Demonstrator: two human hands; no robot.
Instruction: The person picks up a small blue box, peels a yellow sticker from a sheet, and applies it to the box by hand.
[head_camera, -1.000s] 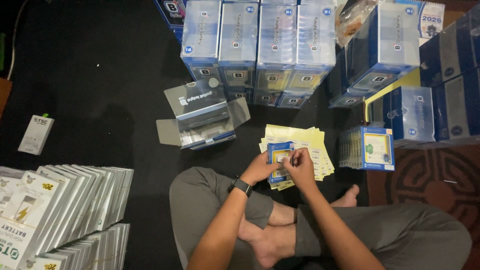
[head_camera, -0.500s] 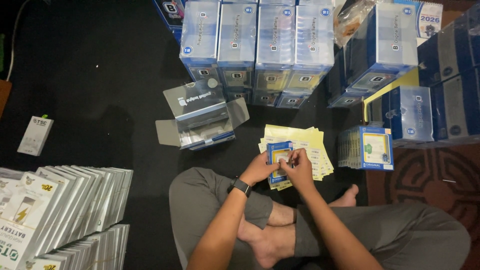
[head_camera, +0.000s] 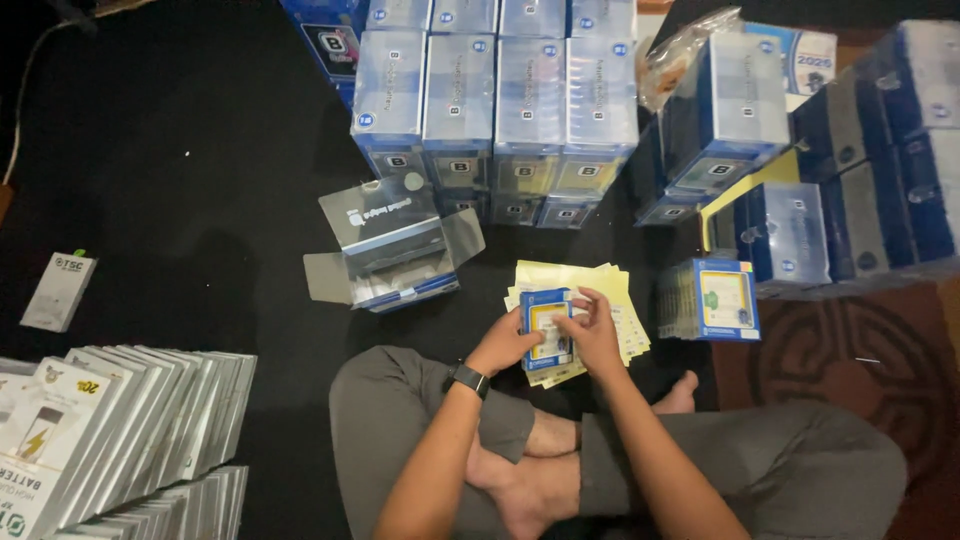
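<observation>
Pinching the blue card packet (head_camera: 546, 328) as before – left hand (head_camera: 508, 345), right hand (head_camera: 592, 335), grip unchanged

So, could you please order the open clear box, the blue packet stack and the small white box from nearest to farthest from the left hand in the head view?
1. Open clear box, just up-left of the left hand.
2. Blue packet stack, to the right.
3. Small white box, far left.

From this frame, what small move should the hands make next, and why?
Probably carry the small blue packet to the open clear box: both the left hand and right hand grip it above the yellow sheets, and the box stands open just beside them.
</observation>
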